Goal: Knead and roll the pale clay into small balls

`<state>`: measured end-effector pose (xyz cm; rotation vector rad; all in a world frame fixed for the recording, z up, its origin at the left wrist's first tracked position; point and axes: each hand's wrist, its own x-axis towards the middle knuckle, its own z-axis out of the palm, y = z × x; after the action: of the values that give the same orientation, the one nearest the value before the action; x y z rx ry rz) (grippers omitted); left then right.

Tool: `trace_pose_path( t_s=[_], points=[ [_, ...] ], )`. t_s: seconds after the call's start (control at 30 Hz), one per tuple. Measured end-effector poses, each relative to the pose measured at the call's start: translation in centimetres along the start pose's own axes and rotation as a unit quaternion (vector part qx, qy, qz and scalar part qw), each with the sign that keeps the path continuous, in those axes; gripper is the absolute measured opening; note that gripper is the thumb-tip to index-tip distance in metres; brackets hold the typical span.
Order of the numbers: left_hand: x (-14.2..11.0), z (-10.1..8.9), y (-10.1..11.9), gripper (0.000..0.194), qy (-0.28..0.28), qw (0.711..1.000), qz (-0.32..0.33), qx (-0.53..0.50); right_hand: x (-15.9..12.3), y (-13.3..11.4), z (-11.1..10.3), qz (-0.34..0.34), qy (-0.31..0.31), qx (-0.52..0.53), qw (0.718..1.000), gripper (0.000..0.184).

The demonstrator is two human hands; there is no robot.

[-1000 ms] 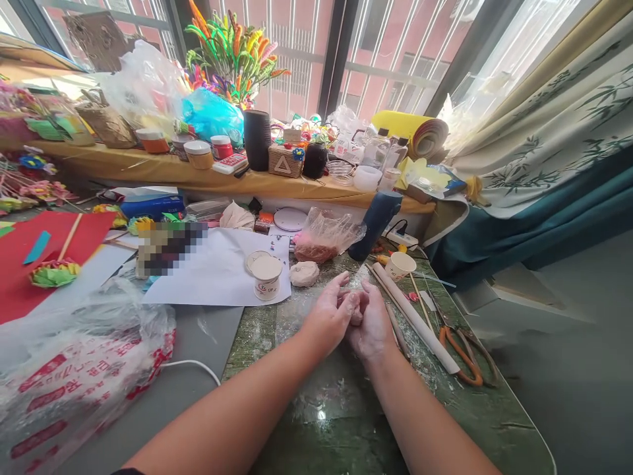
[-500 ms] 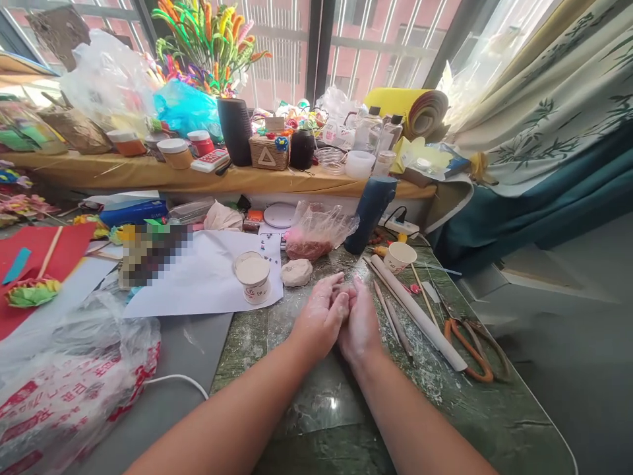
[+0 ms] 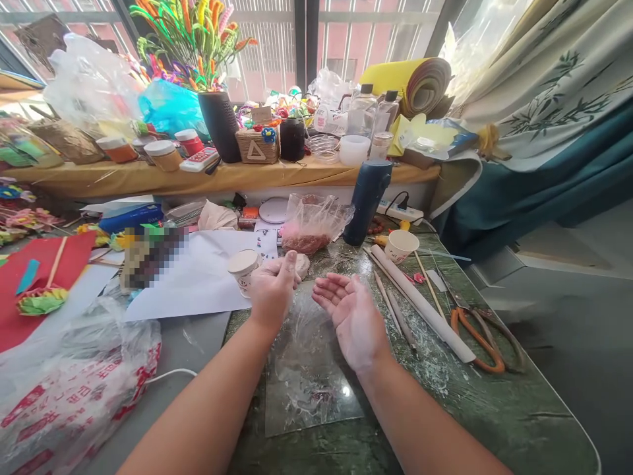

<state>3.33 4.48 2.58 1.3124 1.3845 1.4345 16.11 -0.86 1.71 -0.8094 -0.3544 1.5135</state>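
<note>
Although we cannot tell whether the curled left hand (image 3: pixel 271 291) holds anything, the right hand (image 3: pixel 357 323) hangs unfolded near a clear sheet (image 3: pixel 304 369).

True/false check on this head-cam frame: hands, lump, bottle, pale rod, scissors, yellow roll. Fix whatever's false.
1. The hands are clasped together. False: the left hand and right hand are apart.
2. The left hand partly hides a pale lump. True.
3. The dark blue bottle lies on its side. False: the dark blue bottle stands upright.
4. The scissors lie right of the pale rod. True.
5. The yellow roll lies on the window ledge. True.
</note>
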Motion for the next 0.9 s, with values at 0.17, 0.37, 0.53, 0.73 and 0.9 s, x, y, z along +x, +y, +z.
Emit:
trace_pose_path(
  t_s=[0.17, 0.37, 0.53, 0.73, 0.9],
  points=[
    [-1.3, 0.9, -0.1, 0.056, -0.096, 0.991, 0.053, 0.076, 0.0, -0.2, 0.3, 0.077, -0.026, 0.037, 0.996, 0.034],
    [-2.8, 1.3, 0.8, 0.017, -0.296, 0.94, 0.136, 0.096, -0.3, -0.8, 0.1, 0.104, -0.064, 0.052, 0.991, 0.037],
    [-3.5, 1.9, 1.1, 0.039, -0.391, 0.872, 0.241, 0.167, 1.5, -2.0, -1.6, 0.109, 0.083, 0.122, 0.983, 0.036],
    [-3.3, 1.4, 0.6, 0.05, -0.338, 0.898, 0.236, 0.154, 2.0, -2.4, -2.0, 0.049, 0.082, 0.1, 0.99, 0.031],
    [-3.3, 1.4, 1.0, 0.067, -0.378, 0.903, 0.192, 0.075, 1.1, -2.4, -1.3, 0.045, -0.024, 0.07, 0.996, 0.047]
  ],
)
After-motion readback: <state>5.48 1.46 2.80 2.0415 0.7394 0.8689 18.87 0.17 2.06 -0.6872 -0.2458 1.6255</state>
